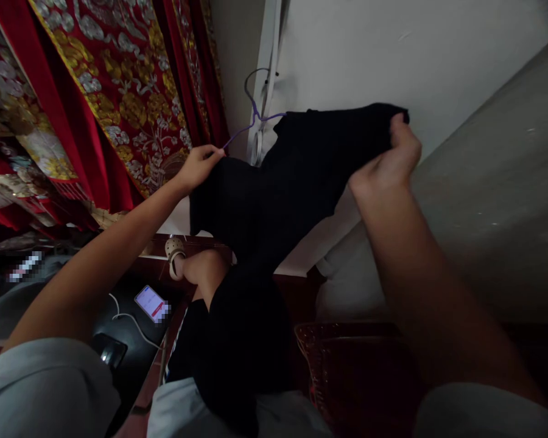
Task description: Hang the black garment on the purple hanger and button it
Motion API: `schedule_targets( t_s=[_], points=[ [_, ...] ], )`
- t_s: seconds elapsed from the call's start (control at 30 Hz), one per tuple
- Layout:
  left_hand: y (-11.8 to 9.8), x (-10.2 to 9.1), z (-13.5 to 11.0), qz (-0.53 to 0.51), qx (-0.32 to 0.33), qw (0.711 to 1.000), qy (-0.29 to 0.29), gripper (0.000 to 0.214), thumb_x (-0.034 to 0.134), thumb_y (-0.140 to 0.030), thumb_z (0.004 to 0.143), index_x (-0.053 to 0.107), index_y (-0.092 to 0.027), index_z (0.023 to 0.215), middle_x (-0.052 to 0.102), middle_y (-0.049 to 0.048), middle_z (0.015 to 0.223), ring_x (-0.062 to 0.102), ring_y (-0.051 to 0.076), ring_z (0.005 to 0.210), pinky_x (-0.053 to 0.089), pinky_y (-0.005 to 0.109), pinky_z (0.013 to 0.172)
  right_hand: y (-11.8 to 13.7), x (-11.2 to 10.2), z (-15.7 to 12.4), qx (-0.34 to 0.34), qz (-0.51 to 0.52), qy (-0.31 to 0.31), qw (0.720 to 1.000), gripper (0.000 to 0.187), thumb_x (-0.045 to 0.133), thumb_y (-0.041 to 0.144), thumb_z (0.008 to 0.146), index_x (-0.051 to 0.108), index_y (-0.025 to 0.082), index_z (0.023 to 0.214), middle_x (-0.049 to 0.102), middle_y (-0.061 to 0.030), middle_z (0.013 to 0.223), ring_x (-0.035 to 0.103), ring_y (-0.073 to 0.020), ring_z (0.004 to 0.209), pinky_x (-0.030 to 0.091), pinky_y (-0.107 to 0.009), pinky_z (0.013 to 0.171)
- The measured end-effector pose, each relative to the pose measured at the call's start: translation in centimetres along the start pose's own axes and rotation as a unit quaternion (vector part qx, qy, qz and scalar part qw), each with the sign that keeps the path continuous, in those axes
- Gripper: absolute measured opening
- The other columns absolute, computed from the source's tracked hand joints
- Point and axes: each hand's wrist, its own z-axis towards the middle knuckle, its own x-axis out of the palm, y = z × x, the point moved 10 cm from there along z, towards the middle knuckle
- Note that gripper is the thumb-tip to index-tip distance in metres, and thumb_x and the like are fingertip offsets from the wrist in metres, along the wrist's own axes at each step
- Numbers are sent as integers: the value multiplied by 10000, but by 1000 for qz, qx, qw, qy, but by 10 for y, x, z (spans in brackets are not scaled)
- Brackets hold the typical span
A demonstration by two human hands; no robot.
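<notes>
Stretching the black shirt (pixel 292 182), left hand (pixel 201 167) and right hand (pixel 388 164) each pinch a side. Pulling tight should steady the hanger (pixel 254 112).

Dim indoor light, deep shadow at bottom, wide-angle warp at edges, slight blur, pixelated patches.

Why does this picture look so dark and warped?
Head view: dim light leaves the black garment, held by the left hand and right hand, a detail-free mass; the pale wall is brightest. The wide lens tilts the scene and swells whatever is close. The phone screen is partly pixelated.
</notes>
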Motion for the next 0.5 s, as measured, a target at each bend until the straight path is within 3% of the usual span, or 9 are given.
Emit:
schedule_targets(
  t_s=[0.1, 0.2, 0.27, 0.33, 0.4, 0.47, 0.5],
  points=[
    [-16, -5, 22, -23, 26, 999, -37, 313, 607, -383, 1009, 638, -150, 801, 641, 28, 738, 663, 199, 898, 537, 322, 863, 22, 21, -2, 26, 15, 30, 999, 530, 229, 293, 1055, 684, 145, 1282, 606, -156, 1476, 558, -243, 1421, 527, -434, 1061],
    [-25, -15, 33, -21, 46, 997, -65, 289, 668, -371, 975, 627, -158, 785, 645, 31, 751, 665, 207, 911, 534, 322, 889, 59, 54, -45, 38, -52, 119, 991, 506, 295, 415, 1063, 628, 222, 1390, 509, -103, 1588, 555, -285, 1417, 544, -476, 1028],
    [-27, -22, 31, -32, 47, 995, -80, 324, 626, -404, 1006, 619, -161, 792, 631, 34, 758, 669, 210, 912, 534, 334, 885, 77, 72, -82, 60, -80, 189, 977, 653, 217, 609, 1047, 687, 237, 1305, 633, -105, 1447, 622, -319, 1324, 550, -524, 978],
    [-30, -24, 21, -47, 51, 995, -75, 393, 530, -466, 1053, 627, -164, 821, 620, 38, 766, 670, 203, 876, 536, 349, 861, 84, 95, -122, 83, -80, 327, 938, 887, 120, 798, 968, 771, 210, 1095, 738, -130, 1203, 680, -335, 1207, 556, -542, 946],
    [-41, -18, 7, -50, 68, 995, -45, 445, 461, -507, 1075, 654, -168, 861, 645, 48, 811, 665, 190, 858, 535, 361, 869, 86, 110, -146, 37, -108, 415, 903, 786, 298, 812, 947, 789, 200, 1003, 759, -134, 1084, 703, -326, 1136, 550, -539, 989],
    [-58, -6, -10, -40, 93, 995, 1, 458, 456, -536, 1070, 687, -169, 922, 679, 61, 895, 668, 191, 902, 529, 370, 911, 78, 115, -148, -63, -194, 415, 886, 495, 580, 609, 929, 756, 213, 1168, 730, -130, 1213, 661, -329, 1217, 494, -548, 1103],
    [-68, 2, -19, -37, 102, 994, 26, 459, 470, -553, 1060, 697, -168, 957, 690, 65, 936, 672, 198, 942, 527, 372, 931, 68, 117, -147, -107, -250, 396, 877, 502, 673, 495, 888, 691, 221, 1309, 675, -133, 1342, 606, -343, 1305, 445, -566, 1160]
  ],
)
